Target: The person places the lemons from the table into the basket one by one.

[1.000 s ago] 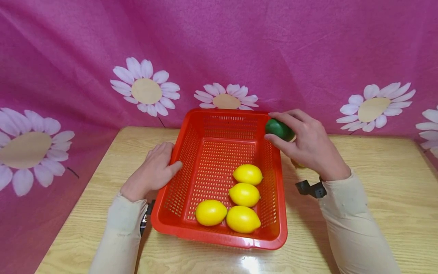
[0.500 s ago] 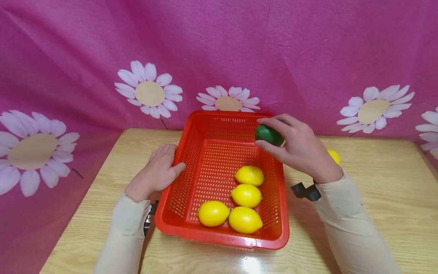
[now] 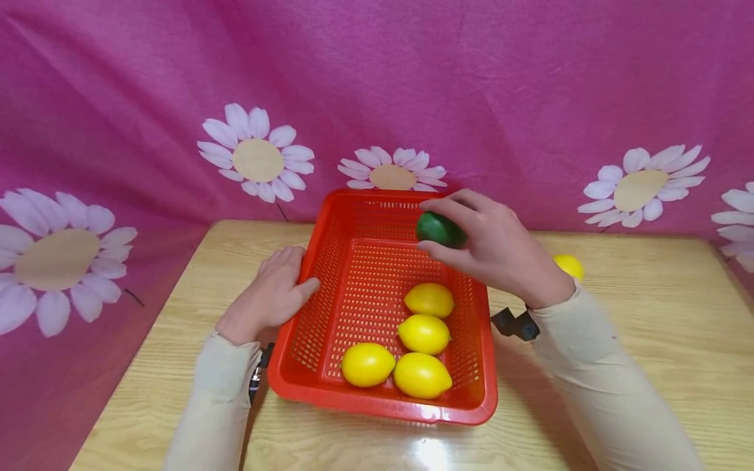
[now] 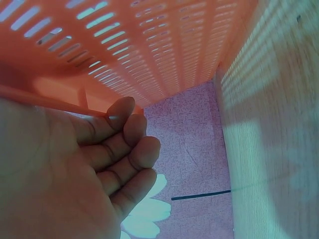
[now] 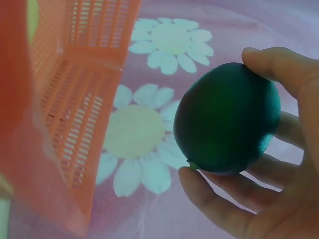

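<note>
My right hand (image 3: pixel 485 245) holds a dark green, egg-shaped fruit (image 5: pixel 227 119) between thumb and fingers, a small stem nub at one end. In the head view the green fruit (image 3: pixel 440 229) is over the far right part of a red plastic basket (image 3: pixel 383 411). My left hand (image 3: pixel 268 297) grips the basket's left rim: the thumb lies over the edge, and the left wrist view shows curled fingers (image 4: pixel 142 152) beneath the rim. Several yellow lemons (image 3: pixel 422 375) lie in the near right part of the basket.
Another lemon (image 3: pixel 569 267) lies on the wooden table (image 3: pixel 660 314), right of the basket and partly behind my right wrist. Behind the table hangs a pink cloth (image 3: pixel 377 78) with white daisies, close to the basket's far rim.
My right hand has moved left with the green fruit, from the basket's right rim to over its inside. The lemon on the table has come into clearer view. My left hand stays on the rim.
</note>
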`<action>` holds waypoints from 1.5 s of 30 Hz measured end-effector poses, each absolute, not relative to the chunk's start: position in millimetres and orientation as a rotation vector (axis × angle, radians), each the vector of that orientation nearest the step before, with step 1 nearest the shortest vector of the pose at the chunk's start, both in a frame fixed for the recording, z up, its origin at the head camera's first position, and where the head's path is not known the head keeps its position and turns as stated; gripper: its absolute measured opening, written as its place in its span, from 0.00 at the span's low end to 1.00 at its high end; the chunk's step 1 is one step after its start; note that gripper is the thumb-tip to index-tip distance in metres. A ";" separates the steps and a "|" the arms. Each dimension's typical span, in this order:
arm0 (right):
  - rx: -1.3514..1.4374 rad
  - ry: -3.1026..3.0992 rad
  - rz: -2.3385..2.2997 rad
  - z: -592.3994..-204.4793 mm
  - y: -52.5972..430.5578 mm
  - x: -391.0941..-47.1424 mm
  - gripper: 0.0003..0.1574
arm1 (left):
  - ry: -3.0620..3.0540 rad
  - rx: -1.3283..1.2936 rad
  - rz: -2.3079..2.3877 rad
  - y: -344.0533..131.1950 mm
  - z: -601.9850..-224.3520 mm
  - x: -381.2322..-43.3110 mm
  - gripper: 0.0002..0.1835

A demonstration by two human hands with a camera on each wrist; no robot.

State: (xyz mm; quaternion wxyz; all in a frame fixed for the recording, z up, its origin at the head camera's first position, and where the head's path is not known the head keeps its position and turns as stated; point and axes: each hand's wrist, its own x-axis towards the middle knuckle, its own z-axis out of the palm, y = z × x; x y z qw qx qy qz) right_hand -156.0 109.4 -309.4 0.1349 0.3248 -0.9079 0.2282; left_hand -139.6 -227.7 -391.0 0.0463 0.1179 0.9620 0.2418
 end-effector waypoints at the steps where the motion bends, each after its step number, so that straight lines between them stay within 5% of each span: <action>1: 0.959 -2.629 0.653 -309.9 106.9 -156.5 0.30 | 2.937 0.362 0.734 -227.9 -390.9 -139.8 0.21; 45: 1.383 -3.062 0.374 -335.6 6.4 -167.2 0.37 | 2.910 0.367 0.768 -228.6 -389.8 -141.5 0.21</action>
